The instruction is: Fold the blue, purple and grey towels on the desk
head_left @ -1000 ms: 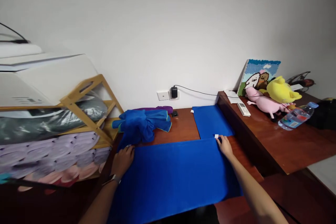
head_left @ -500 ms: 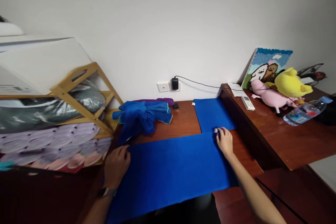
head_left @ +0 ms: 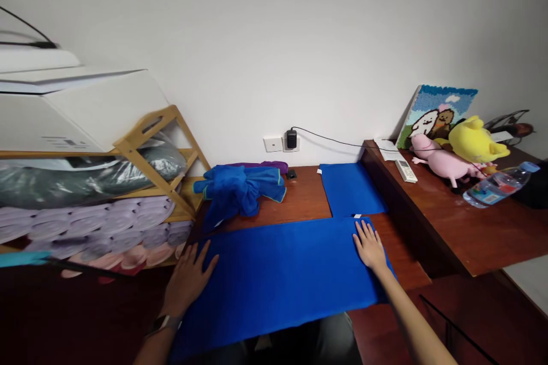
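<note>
A large blue cloth (head_left: 282, 279) lies spread over the wooden desk, its near edge hanging toward my lap. My left hand (head_left: 188, 276) rests on its left end with the fingers apart. At its far right corner my right hand (head_left: 369, 246) lies flat, fingers spread, just below a small white tag (head_left: 358, 216). Behind that corner is a smaller folded blue cloth (head_left: 351, 188), flat on the desk. A crumpled bundle of blue cloths (head_left: 240, 191) sits at the back left, with a purple cloth (head_left: 278, 166) behind it.
On the left stands a wooden rack (head_left: 148, 154) with a white box (head_left: 103, 108) and rows of slippers (head_left: 128, 222). The raised desk (head_left: 454, 228) at right bears a plastic bottle (head_left: 499, 185), plush toys (head_left: 477, 140) and a remote (head_left: 406, 171). A charger (head_left: 291, 138) is plugged into the wall.
Both hands have gone from bent fingers at the cloth's far corners to spread fingers lying on it. The right hand has uncovered the white tag. The view has shifted slightly left.
</note>
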{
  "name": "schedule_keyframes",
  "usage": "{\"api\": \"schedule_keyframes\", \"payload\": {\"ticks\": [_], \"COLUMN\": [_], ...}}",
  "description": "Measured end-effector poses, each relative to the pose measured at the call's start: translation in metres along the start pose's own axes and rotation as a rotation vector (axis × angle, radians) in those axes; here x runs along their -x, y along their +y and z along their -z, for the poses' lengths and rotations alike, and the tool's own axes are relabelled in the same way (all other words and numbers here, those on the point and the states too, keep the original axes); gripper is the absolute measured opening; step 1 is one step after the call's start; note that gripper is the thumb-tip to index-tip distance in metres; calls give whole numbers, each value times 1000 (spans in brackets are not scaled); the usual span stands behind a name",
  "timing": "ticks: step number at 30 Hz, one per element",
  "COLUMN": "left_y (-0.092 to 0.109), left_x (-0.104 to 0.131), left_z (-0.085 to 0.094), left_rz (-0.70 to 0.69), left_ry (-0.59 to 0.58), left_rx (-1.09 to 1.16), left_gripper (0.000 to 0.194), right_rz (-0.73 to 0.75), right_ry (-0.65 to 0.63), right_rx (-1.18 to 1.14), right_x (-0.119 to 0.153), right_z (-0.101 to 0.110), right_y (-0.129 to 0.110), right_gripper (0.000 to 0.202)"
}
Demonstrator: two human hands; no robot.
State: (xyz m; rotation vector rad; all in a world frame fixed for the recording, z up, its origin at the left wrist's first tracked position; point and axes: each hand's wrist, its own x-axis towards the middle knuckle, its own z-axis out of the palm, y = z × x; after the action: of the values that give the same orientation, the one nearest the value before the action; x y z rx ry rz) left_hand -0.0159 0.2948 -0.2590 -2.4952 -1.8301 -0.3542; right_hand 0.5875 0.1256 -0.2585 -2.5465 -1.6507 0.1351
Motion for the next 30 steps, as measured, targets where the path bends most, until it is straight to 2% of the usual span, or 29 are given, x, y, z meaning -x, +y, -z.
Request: {"api": "schedule_keyframes", "payload": {"ticks": [3,7,10,13,18,20,22,24,27,29,30], "left_y": [0,26,37,23,-24,-31,-30,-23,2,36,59], "left_x": [0,-17,-34,-45,-49,-53,-59,-62,-54,-41,-33], "left_z": [8,15,8,-4,-19,-19,-15,-5,13,22,24], "left_rz": [28,-30,-36,19,27,8,23,49,50,8,-33], "left_ry": [39,104,63,-17,-81,-100,-117,-89,105,256,305], "left_rx": [-43,-38,9,20,10,-3,-21,-32,-16,30,62], "left_gripper": [73,70,68,72,73,72,74,75,68,61,56], "right_rz": [-3,58,86,22,-15,-16,-30,-52,-82,-58,-13], "right_ry": [55,201,158,65,40,30,8,-18,16,123,178], "right_rx": [11,9,4,18,29,26,19,3,-30,-71,-100], "right_x": [2,-5,-15,-19,-15,-14,-17,-21,-21,-12,-3], "right_z": [0,1,1,-3,-4,1,7,14,25,30,31], "right_y": [5,-14,-25,-18,6,10,11,12,4,-21,-42], "right_gripper": [67,64,64,66,67,67,66,65,64,63,62]}}
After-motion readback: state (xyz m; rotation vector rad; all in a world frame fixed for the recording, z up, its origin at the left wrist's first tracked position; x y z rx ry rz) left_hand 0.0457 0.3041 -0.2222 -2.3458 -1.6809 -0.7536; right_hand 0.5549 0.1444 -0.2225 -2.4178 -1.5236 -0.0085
